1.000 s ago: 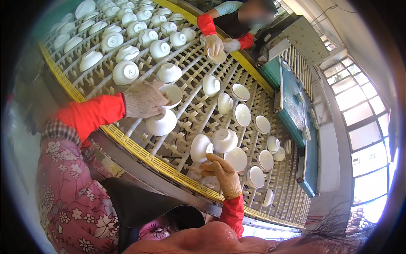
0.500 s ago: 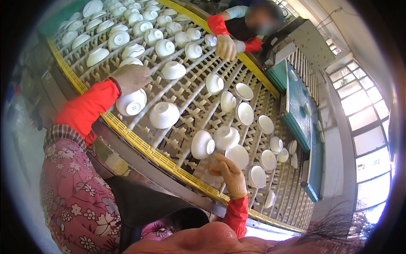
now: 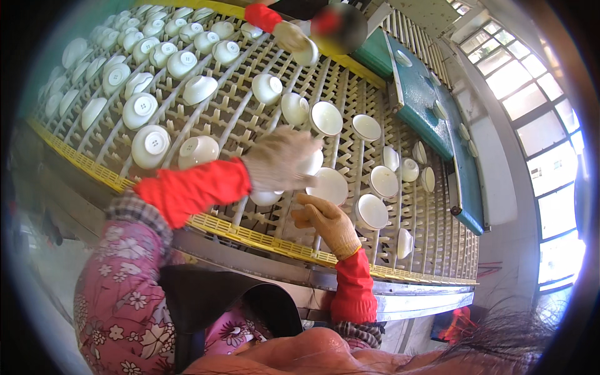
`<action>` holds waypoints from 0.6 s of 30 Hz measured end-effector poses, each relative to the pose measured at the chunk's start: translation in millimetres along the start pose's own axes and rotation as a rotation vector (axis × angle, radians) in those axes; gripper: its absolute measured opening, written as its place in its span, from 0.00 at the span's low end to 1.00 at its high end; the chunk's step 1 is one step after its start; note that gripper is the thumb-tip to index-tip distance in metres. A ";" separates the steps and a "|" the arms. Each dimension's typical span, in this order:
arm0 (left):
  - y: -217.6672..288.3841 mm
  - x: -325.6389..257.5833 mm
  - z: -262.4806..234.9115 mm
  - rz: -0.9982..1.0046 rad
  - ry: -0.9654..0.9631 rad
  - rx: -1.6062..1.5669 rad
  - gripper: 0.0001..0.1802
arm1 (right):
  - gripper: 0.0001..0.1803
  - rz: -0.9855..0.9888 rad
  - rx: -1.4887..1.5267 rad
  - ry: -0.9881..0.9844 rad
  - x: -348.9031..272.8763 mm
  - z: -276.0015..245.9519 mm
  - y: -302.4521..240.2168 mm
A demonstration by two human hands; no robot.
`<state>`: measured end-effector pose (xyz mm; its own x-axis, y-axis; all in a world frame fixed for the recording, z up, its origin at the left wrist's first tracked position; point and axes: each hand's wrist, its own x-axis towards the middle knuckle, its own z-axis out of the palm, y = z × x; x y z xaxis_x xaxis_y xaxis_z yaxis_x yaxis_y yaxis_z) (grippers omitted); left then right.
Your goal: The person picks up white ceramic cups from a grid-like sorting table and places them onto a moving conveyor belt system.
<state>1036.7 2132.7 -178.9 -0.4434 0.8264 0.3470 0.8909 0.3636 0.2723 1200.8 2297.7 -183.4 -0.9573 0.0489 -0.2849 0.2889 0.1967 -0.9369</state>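
White bowls stand on a peg conveyor (image 3: 269,228), some upside down, some tilted with their insides showing. My left hand (image 3: 281,159), in a beige knit glove and red sleeve, reaches across it with fingers stretched and slightly blurred. The hand partly covers a white bowl (image 3: 312,164) at its fingertips; I cannot see whether they touch. Below it another bowl (image 3: 265,198) is half hidden. My right hand (image 3: 328,226), in a tan glove, hovers near the front edge with bent fingers apart and no bowl in them. Closest to it are a tilted bowl (image 3: 329,185) and another bowl (image 3: 372,211).
Across the conveyor a co-worker's gloved hand (image 3: 290,36) holds a bowl (image 3: 306,53). Yellow guard strips (image 3: 262,240) line the conveyor edges. At the right, a teal belt (image 3: 415,87) carries several bowls. Many overturned bowls fill the far left.
My left hand has left the bowls at the left and swung right, close to my right hand. My view has shifted. The co-worker's hand now has a bowl.
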 end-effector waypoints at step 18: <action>-102.9 -2.1 -42.2 -0.488 0.455 -0.235 0.19 | 0.16 0.003 -0.012 0.023 -5.1 -20.8 10.9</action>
<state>941.8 2075.4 -169.7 -0.8297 0.3123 0.4626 0.5575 0.5021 0.6611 1208.6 2320.0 -187.9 -0.9566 0.0718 -0.2824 0.2913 0.2080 -0.9338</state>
